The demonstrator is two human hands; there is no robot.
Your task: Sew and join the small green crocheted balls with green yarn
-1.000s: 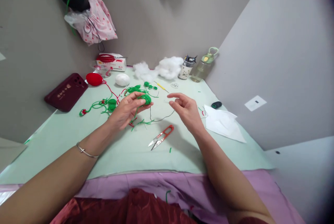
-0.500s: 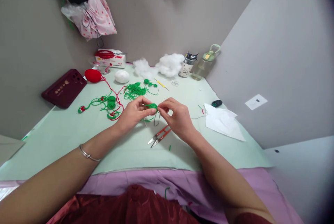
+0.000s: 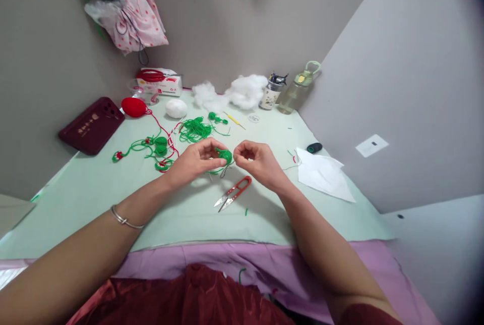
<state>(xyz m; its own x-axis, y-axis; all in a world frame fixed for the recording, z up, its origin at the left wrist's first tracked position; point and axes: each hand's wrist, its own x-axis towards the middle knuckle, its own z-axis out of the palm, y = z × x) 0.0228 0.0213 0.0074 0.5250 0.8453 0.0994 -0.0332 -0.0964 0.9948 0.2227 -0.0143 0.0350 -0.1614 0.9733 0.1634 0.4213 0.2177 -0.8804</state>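
Between the thumb and fingers of my left hand (image 3: 198, 161) is a small green crocheted piece (image 3: 226, 156). Just to its right, my right hand (image 3: 257, 161) is closed in a pinch; what lies in the fingertips is too small to make out. A dark thread loop (image 3: 224, 171) hangs below the green piece. Red-handled thread snips (image 3: 235, 194) lie on the table under my hands, blades towards the lower left. Beyond my left hand sits a tangle of green yarn (image 3: 194, 129).
Left are a red yarn ball (image 3: 133, 107), white yarn ball (image 3: 176, 109), crocheted pieces (image 3: 161, 147) and a maroon phone (image 3: 92, 125). Along the back stand a box (image 3: 166, 85), white stuffing (image 3: 245, 92), a pen cup (image 3: 269, 97) and a bottle (image 3: 293, 95). White paper (image 3: 323, 176) lies right.
My right fingertips have drawn away from the green piece to the right. The piece has turned in my left hand and shows more of its round side; the thread loop beneath has shifted.
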